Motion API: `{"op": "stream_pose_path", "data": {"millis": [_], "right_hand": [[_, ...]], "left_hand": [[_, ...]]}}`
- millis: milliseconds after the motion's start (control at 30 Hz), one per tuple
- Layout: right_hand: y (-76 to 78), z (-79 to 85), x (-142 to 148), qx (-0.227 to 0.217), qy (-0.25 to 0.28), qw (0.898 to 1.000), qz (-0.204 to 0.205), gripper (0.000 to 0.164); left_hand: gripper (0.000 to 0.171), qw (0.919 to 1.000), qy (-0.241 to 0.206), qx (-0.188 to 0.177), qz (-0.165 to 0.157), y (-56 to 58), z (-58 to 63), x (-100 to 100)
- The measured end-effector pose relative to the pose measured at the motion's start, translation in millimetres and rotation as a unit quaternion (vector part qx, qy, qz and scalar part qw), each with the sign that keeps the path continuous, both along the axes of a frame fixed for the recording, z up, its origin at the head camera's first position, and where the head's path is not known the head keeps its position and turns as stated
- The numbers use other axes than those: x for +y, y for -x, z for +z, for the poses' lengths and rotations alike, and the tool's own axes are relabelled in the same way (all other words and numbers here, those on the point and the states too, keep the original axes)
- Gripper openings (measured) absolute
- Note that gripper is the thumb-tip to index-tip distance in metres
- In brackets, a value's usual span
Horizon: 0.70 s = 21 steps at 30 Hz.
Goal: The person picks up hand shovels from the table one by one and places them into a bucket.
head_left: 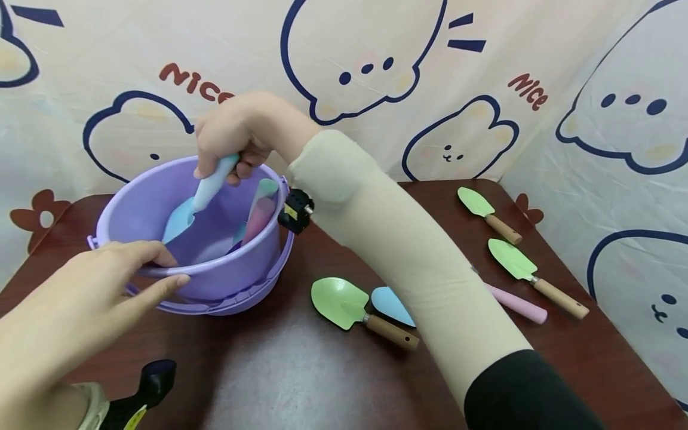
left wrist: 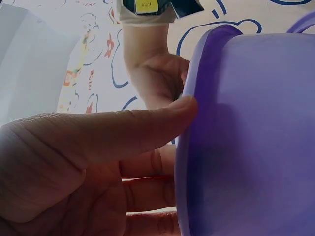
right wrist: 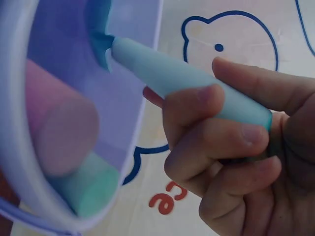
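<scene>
A purple bucket (head_left: pixel 231 283) stands at the left of the table in the head view. My left hand (head_left: pixel 99 292) pinches its near rim, the thumb outside and the fingers inside. My right hand (head_left: pixel 231 131) reaches over the bucket and grips the pale blue handle of a toy trowel (head_left: pixel 211 186). That trowel's blue blade points down into the bucket. Inside, by the right wall, lean a pink handle (head_left: pixel 259 220) and a blue-green handle (head_left: pixel 267 189). The right wrist view shows fingers curled round the blue trowel (right wrist: pixel 157 71), with the pink handle (right wrist: pixel 69 132) nearby.
A green trowel (head_left: pixel 338 301) with a wooden handle lies mid-table. A blue blade (head_left: pixel 392 304) and a pink handle (head_left: pixel 518 303) show on either side of my right forearm. Two more green trowels, one far (head_left: pixel 475 202) and one nearer (head_left: pixel 513 260), lie at the right.
</scene>
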State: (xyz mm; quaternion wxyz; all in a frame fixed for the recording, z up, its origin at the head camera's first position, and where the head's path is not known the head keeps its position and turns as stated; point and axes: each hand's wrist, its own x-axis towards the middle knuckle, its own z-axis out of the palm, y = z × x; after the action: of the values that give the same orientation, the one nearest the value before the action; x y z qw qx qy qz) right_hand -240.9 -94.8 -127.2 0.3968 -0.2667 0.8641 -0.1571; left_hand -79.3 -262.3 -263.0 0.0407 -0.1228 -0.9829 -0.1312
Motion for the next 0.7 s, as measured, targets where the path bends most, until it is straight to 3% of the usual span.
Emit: {"op": "stream_pose_path", "data": {"millis": [67, 367, 533, 700], "right_hand": [[1.0, -4.4, -6.4, 0.002, 0.002, 1.000, -0.018, 0.019], [3.8, -22.1, -27.7, 0.039, -0.013, 0.998, -0.054, 0.019], [4.5, -24.7, -41.5, 0.029, -0.031, 0.994, -0.104, 0.015], [5.1, -21.6, -50.9, 0.038, -0.056, 0.990, -0.125, 0.014]], "left_hand": [[0.025, 1.0000, -0.001, -0.008, 0.001, 0.6, -0.3, 0.7], [0.024, 0.9998, 0.011, 0.016, -0.002, 0.0, -2.2, -1.4], [0.021, 0.9997, 0.005, 0.024, -0.006, -0.2, -2.9, -1.3], [0.022, 0.9996, -0.001, 0.027, -0.007, 0.4, -0.7, 0.5]]}}
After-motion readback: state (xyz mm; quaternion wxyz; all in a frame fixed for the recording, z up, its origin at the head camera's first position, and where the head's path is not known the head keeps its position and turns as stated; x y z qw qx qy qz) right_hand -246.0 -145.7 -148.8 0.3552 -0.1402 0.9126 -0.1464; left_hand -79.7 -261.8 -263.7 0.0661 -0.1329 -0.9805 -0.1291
